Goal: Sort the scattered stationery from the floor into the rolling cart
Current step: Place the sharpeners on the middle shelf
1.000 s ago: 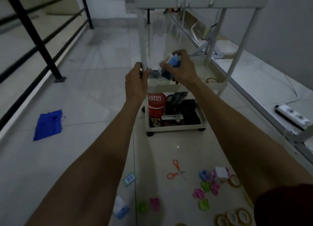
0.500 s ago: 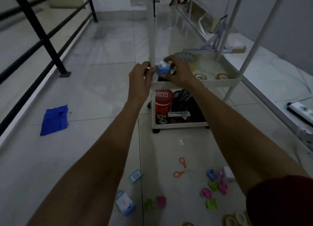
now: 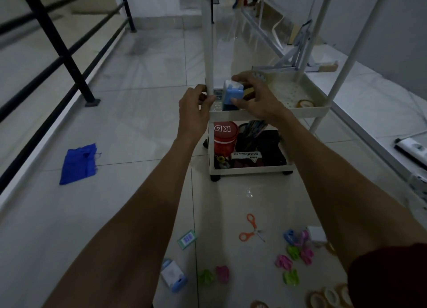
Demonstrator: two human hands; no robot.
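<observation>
A white rolling cart (image 3: pixel 307 112) stands ahead on the tiled floor. My left hand (image 3: pixel 194 110) grips the cart's front-left post at the middle shelf. My right hand (image 3: pixel 256 98) holds a blue-and-white tape dispenser (image 3: pixel 232 94) upright in the middle shelf's left corner, thumb and fingers around it. A roll of tape (image 3: pixel 305 103) lies on the same shelf to the right. On the floor near me lie orange scissors (image 3: pixel 250 229), several coloured clips (image 3: pixel 294 253), tape rolls (image 3: pixel 328 296), another blue-white dispenser (image 3: pixel 173 275) and a small label card (image 3: pixel 187 238).
The bottom shelf holds a red tub (image 3: pixel 225 138), a dark cup of pens (image 3: pixel 253 132) and a black case (image 3: pixel 272 146). A blue cloth (image 3: pixel 78 163) lies on the floor left. A black railing (image 3: pixel 60 46) runs along the left; a power strip (image 3: pixel 412 149) lies right.
My right hand has brought the blue dispenser down from above the middle shelf into its left corner. My left hand stayed on the post. The view moved closer to the cart.
</observation>
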